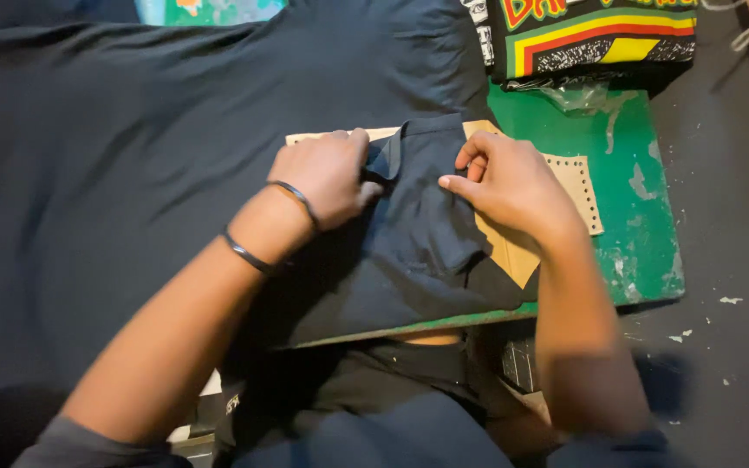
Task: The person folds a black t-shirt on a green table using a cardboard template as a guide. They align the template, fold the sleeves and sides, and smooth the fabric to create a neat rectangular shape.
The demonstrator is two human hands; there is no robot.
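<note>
Dark cloth garment [175, 147]: matt, soft knit, lying in shallow wrinkles; the folded part under the left hand [327, 173] and right hand [509, 182] looks the same stuff. Beneath it a tan sheet [576, 186], cardboard or stiff paper (cannot tell which), matt, with rows of small punched holes along its edge. Green board [643, 199]: painted, slight sheen, paint chipped and scuffed to pale patches. Two wrist bands [296, 201], dark, glossy. Printed fabric stack [600, 35], matt, in crinkled clear plastic. Grey floor [730, 217], rough, speckled.
</note>
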